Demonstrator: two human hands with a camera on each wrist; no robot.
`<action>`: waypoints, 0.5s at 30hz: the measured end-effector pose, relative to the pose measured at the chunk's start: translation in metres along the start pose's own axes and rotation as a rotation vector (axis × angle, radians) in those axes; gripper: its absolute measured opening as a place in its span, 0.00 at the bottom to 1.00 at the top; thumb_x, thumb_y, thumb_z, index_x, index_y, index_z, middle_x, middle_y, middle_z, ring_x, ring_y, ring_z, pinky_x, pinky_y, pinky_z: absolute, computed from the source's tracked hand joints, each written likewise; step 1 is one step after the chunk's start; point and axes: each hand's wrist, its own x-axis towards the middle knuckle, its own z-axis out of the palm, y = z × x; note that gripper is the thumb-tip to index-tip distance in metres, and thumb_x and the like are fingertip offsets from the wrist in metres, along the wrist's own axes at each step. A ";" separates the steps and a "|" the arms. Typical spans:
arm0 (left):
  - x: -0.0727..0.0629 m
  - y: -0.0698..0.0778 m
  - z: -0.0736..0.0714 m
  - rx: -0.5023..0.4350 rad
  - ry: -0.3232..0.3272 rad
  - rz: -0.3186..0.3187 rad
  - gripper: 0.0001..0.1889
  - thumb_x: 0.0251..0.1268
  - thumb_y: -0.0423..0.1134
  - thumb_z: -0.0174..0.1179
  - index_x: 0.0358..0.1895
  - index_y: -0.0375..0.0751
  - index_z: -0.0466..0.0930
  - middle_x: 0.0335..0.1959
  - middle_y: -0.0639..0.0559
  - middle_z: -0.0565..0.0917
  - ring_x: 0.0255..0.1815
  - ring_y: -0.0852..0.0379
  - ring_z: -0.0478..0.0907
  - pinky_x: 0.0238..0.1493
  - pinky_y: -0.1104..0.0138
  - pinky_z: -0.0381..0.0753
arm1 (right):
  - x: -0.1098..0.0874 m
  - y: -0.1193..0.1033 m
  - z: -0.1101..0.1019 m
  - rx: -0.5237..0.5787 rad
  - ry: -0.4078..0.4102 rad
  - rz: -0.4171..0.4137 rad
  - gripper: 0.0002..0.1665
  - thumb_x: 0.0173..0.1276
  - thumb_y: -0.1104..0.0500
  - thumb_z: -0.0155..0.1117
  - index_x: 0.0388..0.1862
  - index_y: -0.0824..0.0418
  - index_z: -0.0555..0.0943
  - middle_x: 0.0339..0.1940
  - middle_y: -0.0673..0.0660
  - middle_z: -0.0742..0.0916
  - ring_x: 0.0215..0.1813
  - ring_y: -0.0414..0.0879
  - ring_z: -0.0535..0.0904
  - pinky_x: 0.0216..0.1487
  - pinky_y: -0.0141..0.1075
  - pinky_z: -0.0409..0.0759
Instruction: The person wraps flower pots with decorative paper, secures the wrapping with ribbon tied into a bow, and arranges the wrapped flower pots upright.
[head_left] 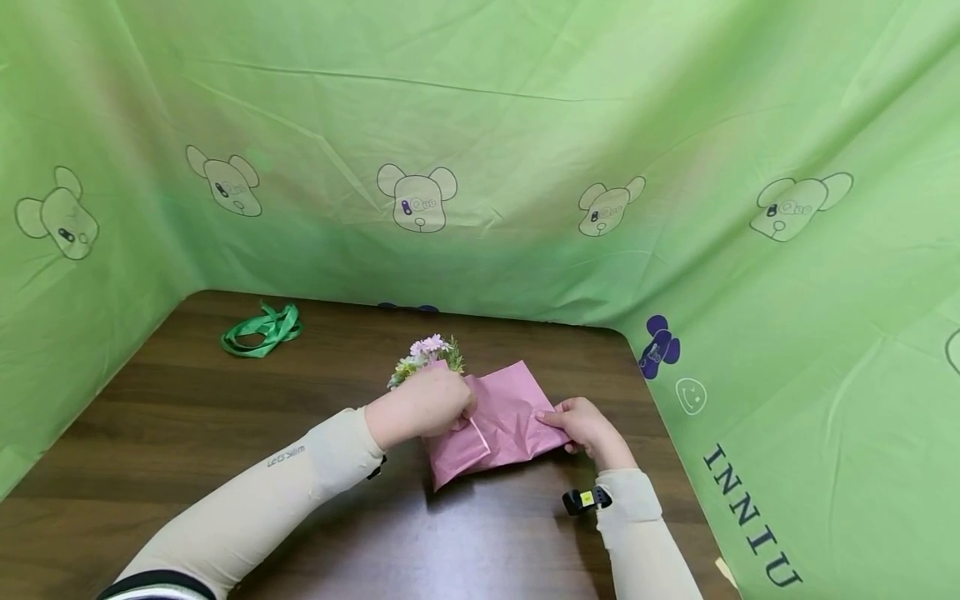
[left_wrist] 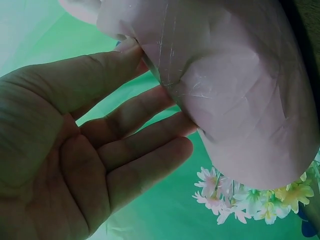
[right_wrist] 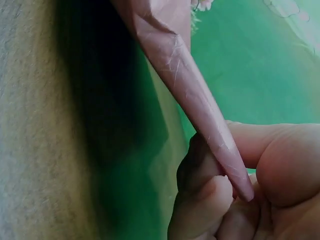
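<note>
A sheet of pink wrapping paper (head_left: 510, 417) is folded around a small bunch of artificial flowers (head_left: 429, 350), whose pink, white and yellow heads show past the paper. My left hand (head_left: 431, 400) reaches across the wrap and pinches an edge of the paper between thumb and fingers. In the left wrist view, the flower heads (left_wrist: 255, 202) hang below the creased paper (left_wrist: 240, 95). At the paper's right end, my right hand (head_left: 588, 429) grips a corner, thumb on top. A narrow folded strip of the paper (right_wrist: 200, 105) runs into those fingers in the right wrist view. The flower stems are hidden.
A loose coil of green ribbon (head_left: 262, 330) lies at the back left of the dark wooden table (head_left: 247, 417). Green cloth (head_left: 510, 267) printed with bear heads hangs behind the table and along both sides.
</note>
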 end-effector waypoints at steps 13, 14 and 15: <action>0.003 0.002 0.000 0.067 -0.026 -0.014 0.12 0.49 0.40 0.75 0.18 0.57 0.80 0.19 0.62 0.80 0.23 0.59 0.78 0.29 0.63 0.78 | -0.019 -0.043 0.002 -0.183 0.150 -0.151 0.16 0.66 0.54 0.72 0.27 0.63 0.79 0.17 0.49 0.74 0.12 0.40 0.67 0.15 0.31 0.68; 0.003 0.002 0.000 0.068 -0.028 -0.014 0.12 0.49 0.40 0.75 0.19 0.57 0.80 0.19 0.62 0.81 0.23 0.59 0.78 0.29 0.63 0.78 | -0.020 -0.044 0.003 -0.192 0.151 -0.152 0.16 0.67 0.53 0.72 0.27 0.62 0.79 0.17 0.49 0.74 0.12 0.40 0.67 0.15 0.31 0.68; 0.003 0.002 0.000 0.069 -0.030 -0.016 0.12 0.49 0.39 0.75 0.19 0.57 0.80 0.19 0.62 0.81 0.23 0.59 0.78 0.29 0.63 0.78 | -0.020 -0.046 0.003 -0.195 0.150 -0.149 0.17 0.67 0.53 0.72 0.27 0.62 0.79 0.17 0.49 0.74 0.12 0.40 0.67 0.15 0.31 0.68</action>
